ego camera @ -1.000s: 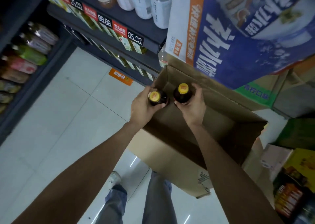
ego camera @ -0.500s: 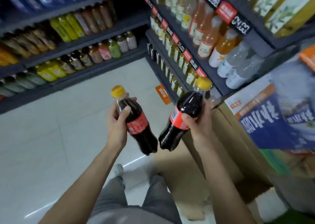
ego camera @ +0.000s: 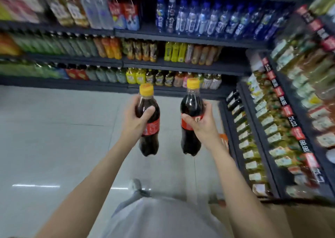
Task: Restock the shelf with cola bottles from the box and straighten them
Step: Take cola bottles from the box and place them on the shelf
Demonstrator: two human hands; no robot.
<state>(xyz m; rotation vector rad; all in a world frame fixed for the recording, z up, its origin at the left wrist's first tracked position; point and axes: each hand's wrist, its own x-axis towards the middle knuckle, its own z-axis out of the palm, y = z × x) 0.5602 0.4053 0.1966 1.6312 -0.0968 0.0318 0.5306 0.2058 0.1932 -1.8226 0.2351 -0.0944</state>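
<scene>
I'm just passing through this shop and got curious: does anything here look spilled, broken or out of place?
Nothing stands out. The left hand and the right hand each hold a capped cola bottle upright, the left bottle and the right bottle, apart from each other. No spill shows on the floor. The shelves are too blurred to judge.

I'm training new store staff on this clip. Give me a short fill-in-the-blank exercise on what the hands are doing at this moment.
1. The left hand grips one cola bottle and the right hand grips the ____ cola bottle.
2. Both bottles have ____ caps.
3. Each bottle wears a ____ label.
4. Both bottles are held roughly ____, caps up.

Missing words: other; yellow; red; upright
</scene>
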